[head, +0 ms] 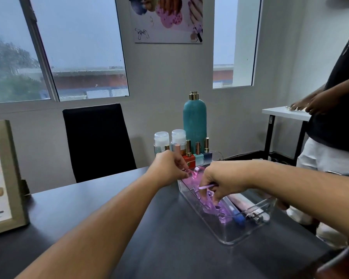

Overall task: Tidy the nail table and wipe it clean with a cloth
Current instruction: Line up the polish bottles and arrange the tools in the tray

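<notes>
A dark, smooth, matte table fills the lower part of the view, and at about 3 o'clock from its middle sits a clear plastic tray, long and rectangular with rounded corners and glossy walls divided into lanes. Both bare forearms reach toward it. The left hand is at the tray's far end, its thumb and fingertips pinched on the curved lip of a translucent pink piece that rises over the rim. The right hand is bent down into the tray, holding a thin lilac stick between thumb and forefinger while its other fingers dip among soft-looking pink toe separators with scalloped loops. In the lane beside these, toward 4 o'clock, lie a pale pink tube, a blue-tipped tool and shiny metal clippers. Just beyond the tray at 12 o'clock stand three square polish bottles, red, teal and blue-grey with gold caps, two small bottles with frosted white caps, and a tall rounded teal pump bottle with a gold top. At 9 o'clock a wood-framed chart stands upright on the table edge. A black high-backed chair faces the table at 11 o'clock. At 2 o'clock another person in a dark top leans hands on a white side table.
</notes>
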`<state>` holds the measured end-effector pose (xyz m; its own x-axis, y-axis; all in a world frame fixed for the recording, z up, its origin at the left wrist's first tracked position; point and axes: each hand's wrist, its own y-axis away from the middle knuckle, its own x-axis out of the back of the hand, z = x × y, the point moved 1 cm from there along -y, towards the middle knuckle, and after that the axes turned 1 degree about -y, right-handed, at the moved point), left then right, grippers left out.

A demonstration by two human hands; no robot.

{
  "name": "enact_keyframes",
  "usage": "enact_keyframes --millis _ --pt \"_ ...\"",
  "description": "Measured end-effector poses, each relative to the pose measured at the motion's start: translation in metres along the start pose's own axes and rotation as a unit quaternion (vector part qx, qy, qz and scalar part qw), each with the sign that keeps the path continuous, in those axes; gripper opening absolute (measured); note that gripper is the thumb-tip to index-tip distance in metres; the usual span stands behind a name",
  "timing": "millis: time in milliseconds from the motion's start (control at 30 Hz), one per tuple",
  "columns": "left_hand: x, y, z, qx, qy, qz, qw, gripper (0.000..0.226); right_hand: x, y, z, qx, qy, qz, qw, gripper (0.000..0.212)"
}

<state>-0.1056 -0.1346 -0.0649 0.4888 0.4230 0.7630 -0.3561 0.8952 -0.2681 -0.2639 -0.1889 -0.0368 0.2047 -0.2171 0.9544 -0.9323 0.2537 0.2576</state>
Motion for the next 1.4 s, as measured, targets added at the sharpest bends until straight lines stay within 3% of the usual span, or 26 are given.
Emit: enact_keyframes --millis 200,300,433,567,800,1400 --pt "0.0 0.0 0.0 -0.007 0.004 -0.002 1.0 0.022 -0.006 -0.003 -0.005 0.043 0.074 -0.008 0.996 0.024" --pt "0.0 0.001 0.0 -0.009 0.001 0.001 1.0 0.022 -0.005 -0.001 -0.004 0.046 0.034 0.005 0.998 0.027" --pt "0.0 0.002 0.0 -0.008 0.005 -0.001 1.0 0.022 0.005 0.0 0.009 -0.003 -0.016 0.042 0.999 0.015" --pt "0.0 0.003 0.002 -0.003 0.004 -0.002 1.0 0.025 0.009 -0.014 0.021 -0.076 0.095 0.113 0.986 0.013" --pt "0.001 0.004 0.001 -0.007 0.007 0.002 1.0 0.025 -0.001 -0.04 0.017 -0.135 0.149 0.091 0.975 0.018" --pt "-0.001 0.003 -0.001 -0.012 0.014 0.002 1.0 0.014 -0.001 -0.042 0.013 -0.159 0.096 0.073 0.98 0.025"
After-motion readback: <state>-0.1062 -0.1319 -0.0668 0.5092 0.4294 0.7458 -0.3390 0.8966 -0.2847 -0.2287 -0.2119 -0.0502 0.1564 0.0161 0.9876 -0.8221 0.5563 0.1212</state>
